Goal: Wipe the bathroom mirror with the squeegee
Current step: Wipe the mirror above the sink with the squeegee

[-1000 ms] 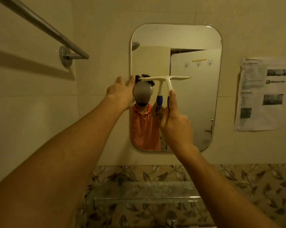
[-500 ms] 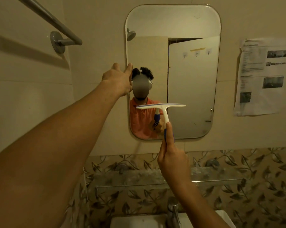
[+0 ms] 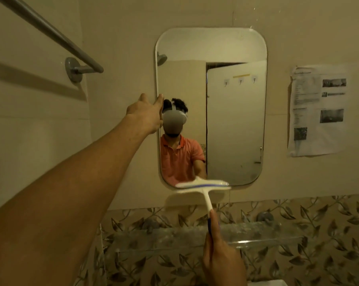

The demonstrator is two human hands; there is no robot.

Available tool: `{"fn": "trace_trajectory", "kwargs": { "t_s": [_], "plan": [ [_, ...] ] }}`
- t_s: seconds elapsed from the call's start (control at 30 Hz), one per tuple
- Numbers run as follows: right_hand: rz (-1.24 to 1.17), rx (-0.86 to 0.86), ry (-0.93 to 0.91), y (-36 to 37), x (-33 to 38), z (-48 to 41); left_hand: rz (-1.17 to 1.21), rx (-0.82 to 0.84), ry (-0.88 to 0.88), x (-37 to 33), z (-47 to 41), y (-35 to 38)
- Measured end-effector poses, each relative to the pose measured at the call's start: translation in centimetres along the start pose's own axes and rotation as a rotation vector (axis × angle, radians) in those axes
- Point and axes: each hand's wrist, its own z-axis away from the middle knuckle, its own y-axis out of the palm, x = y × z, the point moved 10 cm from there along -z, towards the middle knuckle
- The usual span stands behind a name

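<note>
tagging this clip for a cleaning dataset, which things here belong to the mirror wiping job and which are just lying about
Part of the job:
- squeegee, at the mirror's bottom edge
- mirror
- right hand, gripping the squeegee handle
- left hand, at the mirror's left edge

Just there:
- towel rail
- printed sheet on the wall
- glass shelf

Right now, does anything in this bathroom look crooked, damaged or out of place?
The printed sheet right of the mirror looks wrinkled, with wavy edges. Cloudy smudges mark the mirror's lower right corner.
</note>
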Motion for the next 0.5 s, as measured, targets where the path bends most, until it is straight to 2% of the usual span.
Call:
{"fn": "trace_trajectory", "kwargs": {
  "t_s": [0.07,0.17,0.3,0.5],
  "plan": [
    [-0.014,-0.029,-0.012,-0.6,-0.7,-0.5,0.013,0.009,-0.003,0.0,0.1,0.1],
    [0.123,-0.032,-0.132,-3.5,0.7,-2.8,0.017,0.019,-0.005,0.1,0.3,0.2],
    [-0.066,-0.095,-0.021,-9.4,2.6,-7.3,0.028,0.049,-0.012,0.0,0.5,0.0],
    [-0.190,-0.208,-0.160,-19.8,10.9,-18.8,0.062,0.089,-0.029,0.0,0.8,-0.5]
  ]
}}
